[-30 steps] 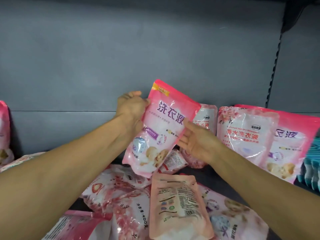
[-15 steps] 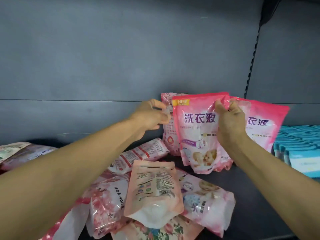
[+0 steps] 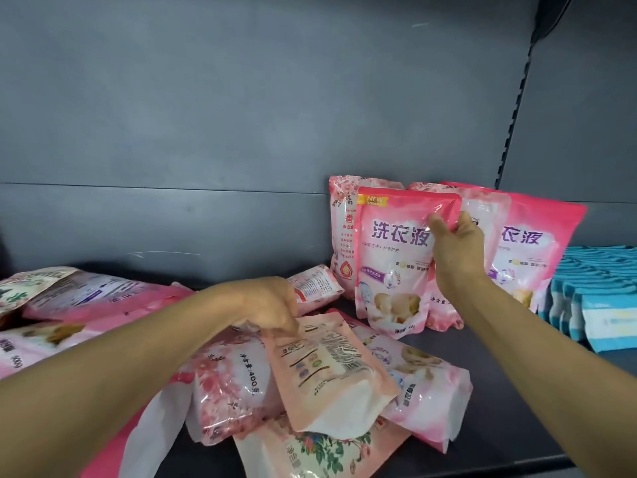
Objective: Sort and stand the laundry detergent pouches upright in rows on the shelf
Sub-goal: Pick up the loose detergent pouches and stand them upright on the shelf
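Head view, single item of record: peach-backed detergent pouch (image 3: 331, 370), lying flat on top of the loose heap (image 3: 241, 384) at the front-centre of the shelf (image 3: 510, 401), printed back and barcode facing up. Long axis runs from its top seal, far-left under the left hand (image 3: 272, 305), down to its white gusseted base, near-right and towards the viewer. Left hand: directly over that top edge, fingers curled down onto it; whether they already pinch it cannot be told. Right hand (image 3: 455, 250): well apart to the upper right, thumb and fingers pinched on the top-right corner of the upright pink baby-print pouch (image 3: 396, 263), which stands at the front of a short standing group beside the floral pouch (image 3: 341, 236) against the back panel. Judgement: the left hand is clearly nearer; the coming lift would swing the base downward and carry the pouch rightward and back towards the row. Blue packs (image 3: 593, 301) fill the far right.
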The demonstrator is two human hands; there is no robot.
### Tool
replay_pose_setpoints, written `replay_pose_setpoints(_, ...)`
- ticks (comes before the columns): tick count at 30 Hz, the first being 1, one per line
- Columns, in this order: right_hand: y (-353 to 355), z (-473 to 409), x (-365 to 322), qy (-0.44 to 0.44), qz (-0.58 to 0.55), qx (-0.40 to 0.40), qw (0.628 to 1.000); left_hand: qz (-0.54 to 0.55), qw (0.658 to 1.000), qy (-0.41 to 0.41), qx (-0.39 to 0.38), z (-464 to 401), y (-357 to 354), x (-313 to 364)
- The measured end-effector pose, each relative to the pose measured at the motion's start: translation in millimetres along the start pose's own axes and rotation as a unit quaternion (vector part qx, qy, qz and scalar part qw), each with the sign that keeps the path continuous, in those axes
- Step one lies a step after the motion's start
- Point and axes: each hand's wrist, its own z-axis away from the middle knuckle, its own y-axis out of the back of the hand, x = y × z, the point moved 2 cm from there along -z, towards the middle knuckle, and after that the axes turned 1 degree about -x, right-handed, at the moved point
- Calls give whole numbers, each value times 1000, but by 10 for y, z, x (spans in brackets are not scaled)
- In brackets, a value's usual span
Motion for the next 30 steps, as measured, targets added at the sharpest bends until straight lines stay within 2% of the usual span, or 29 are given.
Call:
replay_pose_setpoints(5, 176, 263, -36, 11, 132, -28, 991, 21, 1000, -3, 11, 18, 31, -25)
replay_pose_setpoints(8, 288, 549, -163, 98, 171, 3, 980, 109, 992, -36, 58, 87, 149, 47)
replay_pose_setpoints(10, 319, 686, -232, 117, 181, -10, 977, 173, 977, -77, 98, 164, 269, 186)
replay_pose_setpoints(11, 320, 714, -250, 99, 169, -32, 980, 202, 968, -100, 112, 207, 321, 289)
replay_pose_setpoints(13, 284, 764, -295, 5, 111, -119, 987, 238, 951, -150, 131, 293, 397, 523)
replay_pose_setpoints(15, 256, 855, -349, -87, 74, -214, 970, 242, 941, -192, 139, 342, 429, 748)
replay_pose_setpoints(17, 293, 897, -398, -126, 29, -237, 963, 237, 934, -217, 154, 366, 451, 933)
replay_pose_setpoints(20, 467, 849, -451, -136, -24, -199, 970, 223, 927, -223, 203, 335, 479, 1150)
replay_pose_setpoints(24, 706, 837, -567, -70, 1, -214, 974, 243, 904, -254, 243, 297, 469, 1472)
replay_pose_setpoints(27, 906, 745, -617, -44, 25, -140, 989, 270, 883, -290, 251, 278, 412, 1687)
replay_pose_setpoints(30, 1139, 547, -560, -17, 34, -39, 999, 248, 891, -304, 229, 220, 288, 1766)
